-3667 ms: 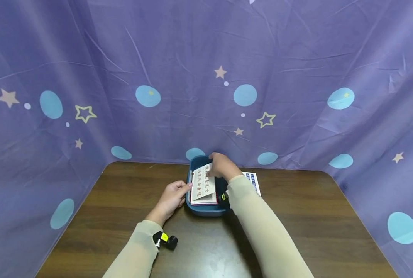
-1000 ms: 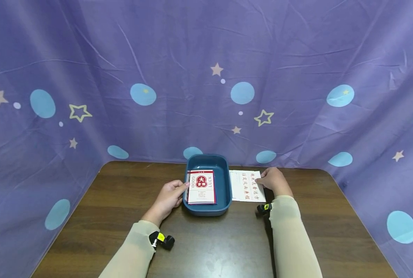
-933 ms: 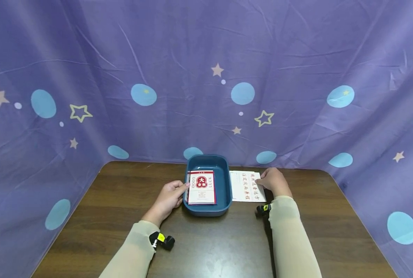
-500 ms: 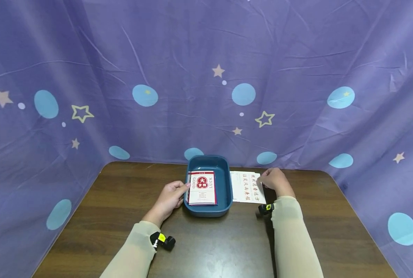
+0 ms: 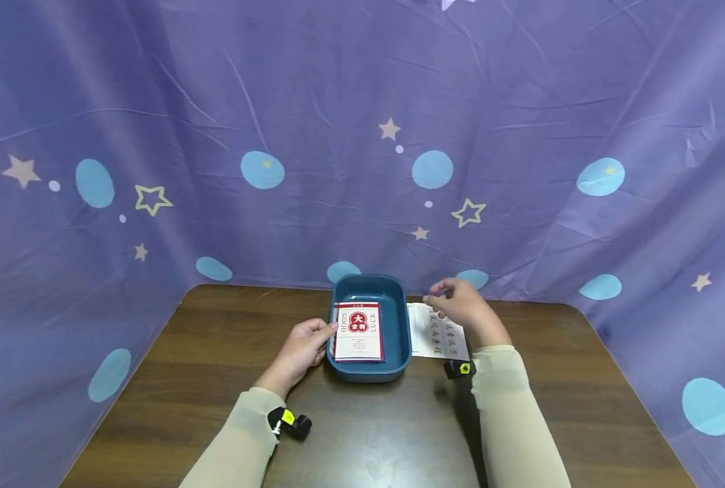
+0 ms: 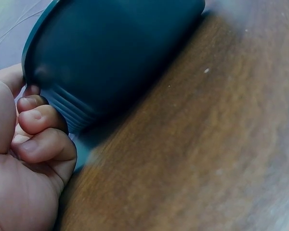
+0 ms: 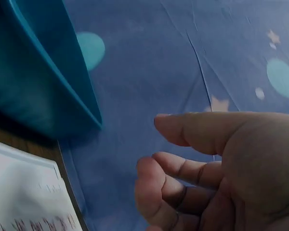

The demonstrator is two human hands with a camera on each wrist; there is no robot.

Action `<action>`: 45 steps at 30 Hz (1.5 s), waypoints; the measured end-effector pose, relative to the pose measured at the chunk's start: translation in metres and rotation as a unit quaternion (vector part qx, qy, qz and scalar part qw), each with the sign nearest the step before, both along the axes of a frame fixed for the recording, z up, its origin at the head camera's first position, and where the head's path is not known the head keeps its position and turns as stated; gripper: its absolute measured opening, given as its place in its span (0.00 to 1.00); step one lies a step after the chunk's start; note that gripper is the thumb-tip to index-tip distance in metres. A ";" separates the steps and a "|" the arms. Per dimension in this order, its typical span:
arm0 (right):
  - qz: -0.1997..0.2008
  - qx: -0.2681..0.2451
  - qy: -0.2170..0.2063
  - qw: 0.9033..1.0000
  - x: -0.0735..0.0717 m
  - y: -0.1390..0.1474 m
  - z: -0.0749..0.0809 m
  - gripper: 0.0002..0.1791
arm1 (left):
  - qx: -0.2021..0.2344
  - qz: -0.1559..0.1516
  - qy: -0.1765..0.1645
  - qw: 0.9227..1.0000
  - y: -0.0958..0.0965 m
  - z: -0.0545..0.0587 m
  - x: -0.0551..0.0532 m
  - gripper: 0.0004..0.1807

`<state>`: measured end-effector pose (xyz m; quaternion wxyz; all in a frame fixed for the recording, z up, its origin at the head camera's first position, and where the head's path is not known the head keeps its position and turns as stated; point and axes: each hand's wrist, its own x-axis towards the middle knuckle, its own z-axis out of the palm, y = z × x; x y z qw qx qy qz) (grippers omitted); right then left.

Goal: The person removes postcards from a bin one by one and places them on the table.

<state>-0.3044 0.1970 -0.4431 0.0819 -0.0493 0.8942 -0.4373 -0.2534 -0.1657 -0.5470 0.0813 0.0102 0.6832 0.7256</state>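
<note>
A blue plastic bin (image 5: 370,377) stands at the back of the table. My left hand (image 5: 295,352) grips its left rim, thumb on top; in the left wrist view the fingers (image 6: 43,120) curl against the outer wall. Inside the bin, on the left, lies a stack of cards, the top one a white and red "GOOD LUCK" card (image 5: 358,342). White cards with red handwriting-style characters (image 5: 454,349) lie on the table right of the bin. Above them hovers my right hand (image 5: 466,312), its fingers loosely bent, thumb apart and nothing between them.
The brown wooden table (image 5: 362,427) is bordered behind by a purple curtain (image 5: 338,230) with stars and blue dots. A small black camera (image 5: 292,423) is strapped to the left wrist, another (image 5: 459,369) to the right.
My right hand carried a card from the bin to the table pile, let go, then lifted and shifted slightly left. The left hand keeps its place on the bin.
</note>
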 end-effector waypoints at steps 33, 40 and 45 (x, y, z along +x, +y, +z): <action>0.129 0.199 -0.094 0.967 -0.046 -0.152 0.000 0.22 | 0.005 -0.001 0.003 1.000 0.002 0.001 -0.001 0.21; 0.133 0.255 -0.080 0.955 -0.043 -0.164 -0.010 0.19 | -0.003 0.004 0.005 1.000 0.001 0.001 -0.001 0.21; 0.123 0.268 -0.063 0.954 -0.040 -0.165 -0.016 0.17 | 0.005 0.000 0.002 1.000 0.002 0.002 0.000 0.21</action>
